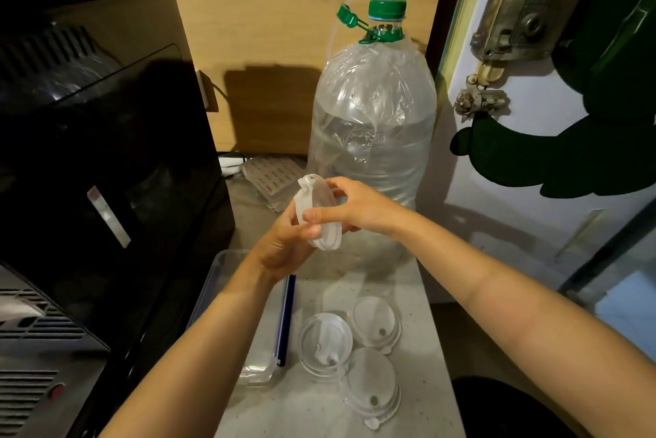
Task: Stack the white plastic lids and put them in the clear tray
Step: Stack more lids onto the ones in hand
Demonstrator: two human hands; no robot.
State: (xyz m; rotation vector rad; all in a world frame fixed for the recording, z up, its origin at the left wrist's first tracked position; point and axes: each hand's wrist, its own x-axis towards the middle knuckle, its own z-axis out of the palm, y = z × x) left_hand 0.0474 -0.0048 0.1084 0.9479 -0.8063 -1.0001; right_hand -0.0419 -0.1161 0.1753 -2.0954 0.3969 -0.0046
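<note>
Both hands hold a small stack of white plastic lids (318,212) on edge above the counter. My left hand (284,245) cups it from below and my right hand (351,206) pinches its rim from the right. Three more white lids lie flat on the counter: one at the back right (374,325), one to its left (324,343), one nearest me (372,388). The clear tray (264,372) with a blue edge strip sits left of them, largely hidden under my left forearm.
A large clear water bottle (372,139) with a green cap stands just behind my hands. A big black machine (106,139) fills the left side. A door with a metal lock (514,18) is on the right. The counter's right edge runs close to the lids.
</note>
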